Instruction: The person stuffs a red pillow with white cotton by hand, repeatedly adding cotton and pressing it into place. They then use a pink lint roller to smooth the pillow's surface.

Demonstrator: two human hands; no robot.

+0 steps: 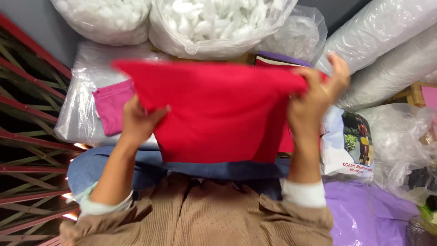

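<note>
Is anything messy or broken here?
Nothing looks broken or spilled. Both hands, left hand and right hand, hold up a red cloth cover. The bags of white stuffing behind it look closed.

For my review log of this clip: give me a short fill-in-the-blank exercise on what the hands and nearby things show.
1. Both hands, left hand and right hand, hold up a ____ fabric cover.
2. A smaller ____ cloth piece lies on a clear plastic bag.
3. The clear plastic sacks above hold ____ stuffing.

Missing: red; pink; white
</note>
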